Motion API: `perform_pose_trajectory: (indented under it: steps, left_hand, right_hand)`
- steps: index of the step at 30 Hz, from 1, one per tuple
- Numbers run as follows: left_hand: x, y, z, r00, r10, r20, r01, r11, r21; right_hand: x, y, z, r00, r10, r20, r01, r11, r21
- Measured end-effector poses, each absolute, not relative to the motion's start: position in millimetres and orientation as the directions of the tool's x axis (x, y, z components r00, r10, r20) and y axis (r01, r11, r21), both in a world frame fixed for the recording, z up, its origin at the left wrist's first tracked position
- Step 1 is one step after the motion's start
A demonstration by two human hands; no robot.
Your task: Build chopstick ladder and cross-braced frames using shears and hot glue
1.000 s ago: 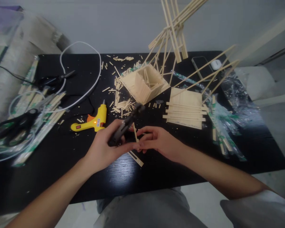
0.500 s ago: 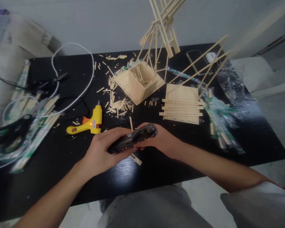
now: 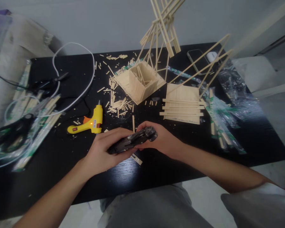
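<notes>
My left hand is closed around a dark, worn hand tool that looks like pliers or a cutter, seen edge-on. Close against its far end, my right hand has its fingers pinched together. A thin wooden stick pokes up behind the tool, apparently from between the right fingers, which are partly hidden. Beneath the hands, more sticks lie on the black table. To the left lies a yellow glue gun with its light glowing.
Cut stick pieces are scattered before a stick-built model with a box. Another stick panel with upright frames stands right. Scissors, a white cable and bagged sticks lie left; plastic wrappers and a phone lie right.
The thin stick behind the tool has swung slightly rightward and stands more upright. The tool's far end has tilted a little; both hands keep nearly the same place.
</notes>
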State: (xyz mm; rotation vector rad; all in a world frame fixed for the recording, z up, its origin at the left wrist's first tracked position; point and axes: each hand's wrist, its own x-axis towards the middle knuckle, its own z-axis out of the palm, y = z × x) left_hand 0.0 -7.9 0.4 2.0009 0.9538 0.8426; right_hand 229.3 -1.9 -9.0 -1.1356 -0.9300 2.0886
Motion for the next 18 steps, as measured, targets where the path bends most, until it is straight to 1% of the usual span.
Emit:
perform_pose_trajectory:
  steps: [5, 9, 13, 16, 18]
  left_hand:
    - [0.7, -7.1, 1.7, 0.505, 0.832, 0.232, 0.324, -0.432, 0.842]
    - [0.9, -7.7, 1.8, 0.502, 0.831, 0.238, 0.313, -0.431, 0.847]
    - [0.1, -7.7, -0.2, 0.496, 0.830, 0.254, 0.316, -0.445, 0.838]
    - [-2.3, -6.9, -1.8, 0.490, 0.825, 0.280, 0.314, -0.467, 0.827]
    - [-4.6, -6.3, -1.6, 0.478, 0.837, 0.268, 0.337, -0.456, 0.824]
  right_hand:
    - [229.3, -2.7, -5.7, -0.487, 0.749, -0.449, -0.147, -0.577, -0.803]
    - [228.7, -3.8, -4.1, -0.461, 0.779, -0.425, -0.137, -0.536, -0.833]
    - [227.9, -7.5, -5.9, -0.421, 0.813, -0.402, -0.168, -0.505, -0.846]
    - [227.6, -10.3, -8.0, -0.425, 0.815, -0.394, -0.213, -0.513, -0.832]
    - [227.9, -11.1, -9.1, -0.430, 0.819, -0.380, -0.219, -0.502, -0.837]
